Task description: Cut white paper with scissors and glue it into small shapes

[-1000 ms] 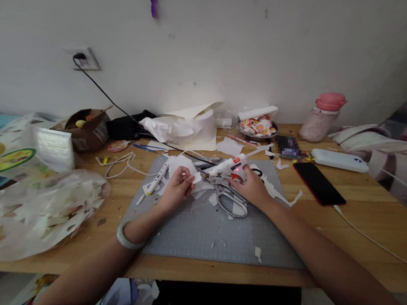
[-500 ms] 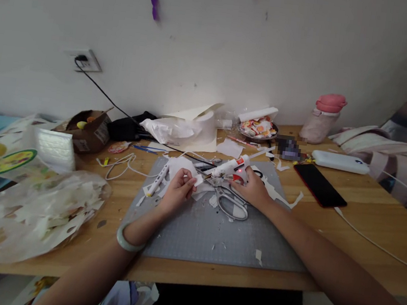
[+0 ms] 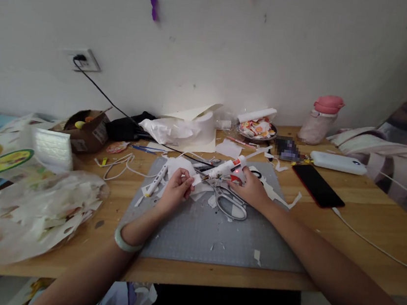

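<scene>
My left hand [image 3: 179, 188] pinches a small white piece of paper [image 3: 197, 180] between thumb and fingers. Wrapped round the handle of a white and orange hot glue gun [image 3: 228, 168] is my right hand [image 3: 251, 188]. The gun's nozzle points left, close to the paper; whether they touch I cannot tell. A small red light glows on the gun. Scissors with grey handles [image 3: 232, 205] lie on the grey cutting mat [image 3: 192, 240], just below the gun. A white pen-like tool [image 3: 156, 180] with a cable rests left of my left hand, among paper scraps.
On the left lie a plastic bag of scraps [image 3: 32, 215] and a cardboard box [image 3: 90, 136]. Behind the mat are white plastic wrap [image 3: 176, 132] and a bowl of wrapped pieces [image 3: 258, 129]. A phone [image 3: 318, 186], a white case [image 3: 338, 162] and a pink bottle [image 3: 320, 120] stand or lie right.
The view has shifted very slightly. The paper in my left hand and the glue gun's nozzle remain close together, with both hands keeping their grips.
</scene>
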{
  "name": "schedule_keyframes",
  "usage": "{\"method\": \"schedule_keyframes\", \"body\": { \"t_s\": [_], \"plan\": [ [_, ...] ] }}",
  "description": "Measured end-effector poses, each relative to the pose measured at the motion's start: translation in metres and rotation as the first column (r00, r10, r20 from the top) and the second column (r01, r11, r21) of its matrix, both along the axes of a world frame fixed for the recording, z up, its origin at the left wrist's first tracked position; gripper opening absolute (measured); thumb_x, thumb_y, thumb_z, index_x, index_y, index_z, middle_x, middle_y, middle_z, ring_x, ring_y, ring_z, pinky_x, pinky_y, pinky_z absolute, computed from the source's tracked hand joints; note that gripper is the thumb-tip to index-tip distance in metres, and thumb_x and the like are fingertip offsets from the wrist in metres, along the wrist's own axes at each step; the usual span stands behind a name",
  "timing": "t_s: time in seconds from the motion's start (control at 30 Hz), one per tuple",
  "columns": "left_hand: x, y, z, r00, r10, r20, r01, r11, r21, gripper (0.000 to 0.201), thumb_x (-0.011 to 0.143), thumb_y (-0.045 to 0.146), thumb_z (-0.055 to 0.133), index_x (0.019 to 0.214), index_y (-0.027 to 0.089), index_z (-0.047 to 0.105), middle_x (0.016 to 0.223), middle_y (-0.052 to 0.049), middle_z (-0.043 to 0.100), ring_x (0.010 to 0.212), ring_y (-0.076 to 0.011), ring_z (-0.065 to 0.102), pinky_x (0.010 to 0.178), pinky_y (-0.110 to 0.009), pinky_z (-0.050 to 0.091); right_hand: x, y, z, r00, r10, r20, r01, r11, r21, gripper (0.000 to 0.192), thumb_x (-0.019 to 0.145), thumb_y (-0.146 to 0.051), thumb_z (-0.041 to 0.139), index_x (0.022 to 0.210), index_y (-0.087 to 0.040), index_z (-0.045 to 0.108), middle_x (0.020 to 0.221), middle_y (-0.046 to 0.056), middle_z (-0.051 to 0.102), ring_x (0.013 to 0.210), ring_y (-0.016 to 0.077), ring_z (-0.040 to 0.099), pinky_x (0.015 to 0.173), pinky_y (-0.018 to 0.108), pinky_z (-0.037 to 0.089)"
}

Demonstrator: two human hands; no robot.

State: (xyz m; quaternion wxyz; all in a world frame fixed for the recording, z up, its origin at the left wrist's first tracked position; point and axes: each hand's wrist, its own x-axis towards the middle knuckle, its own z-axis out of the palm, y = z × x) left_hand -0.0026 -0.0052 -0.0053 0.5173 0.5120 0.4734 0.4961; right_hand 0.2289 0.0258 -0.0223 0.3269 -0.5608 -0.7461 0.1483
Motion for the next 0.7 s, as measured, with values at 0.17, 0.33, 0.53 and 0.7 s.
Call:
{"method": "schedule_keyframes", "body": {
  "t_s": [0.17, 0.33, 0.53, 0.7],
  "plan": [
    [0.0003, -0.0003, 0.0002, 1.0, 0.019, 0.009, -0.019, 1.0, -0.005, 0.032, 0.071, 0.039, 0.061, 0.078, 0.021, 0.036, 0.05, 0.01, 0.05, 0.034, -0.0042, 0.035, 0.035, -0.015, 0.023, -0.0002, 0.0002, -0.0018, 1.0, -0.002, -0.029, 0.003, 1.0, 0.029, 0.035, 0.073, -0.044, 0.062, 0.095, -0.018, 0.054, 0.086, 0.009, 0.066, 0.078, 0.0239, 0.063, 0.063, 0.029, 0.044],
    [0.0013, 0.0, 0.0009, 0.999, 0.019, -0.033, -0.019, 1.0, -0.021, 0.031, 0.071, 0.039, 0.061, 0.078, 0.021, 0.036, 0.051, 0.009, 0.051, 0.034, -0.0041, 0.035, 0.035, -0.016, 0.021, 0.0002, -0.0004, -0.0019, 0.999, 0.002, -0.04, -0.001, 1.0, 0.023, 0.039, 0.073, -0.045, 0.061, 0.097, -0.016, 0.054, 0.087, 0.01, 0.066, 0.079, 0.0247, 0.064, 0.065, 0.029, 0.045],
    [0.0029, -0.0009, 0.0016, 0.999, -0.009, -0.045, 0.008, 1.0, -0.028, 0.03, 0.072, 0.039, 0.06, 0.077, 0.021, 0.036, 0.052, 0.008, 0.052, 0.034, -0.0043, 0.036, 0.035, -0.016, 0.022, 0.0003, -0.0008, 0.0, 1.0, 0.013, -0.027, -0.013, 1.0, 0.01, 0.037, 0.073, -0.043, 0.063, 0.098, -0.017, 0.054, 0.087, 0.009, 0.067, 0.078, 0.0233, 0.064, 0.063, 0.028, 0.045],
    [0.0021, 0.0, 0.0007, 1.0, -0.007, -0.016, 0.007, 1.0, -0.015, 0.031, 0.072, 0.039, 0.061, 0.078, 0.021, 0.036, 0.052, 0.009, 0.052, 0.033, -0.0042, 0.036, 0.035, -0.016, 0.021, 0.0, -0.0005, 0.0009, 1.0, 0.013, 0.02, -0.013, 1.0, 0.0, 0.034, 0.074, -0.042, 0.063, 0.096, -0.018, 0.054, 0.085, 0.009, 0.067, 0.078, 0.0243, 0.064, 0.062, 0.028, 0.044]
  ]
}}
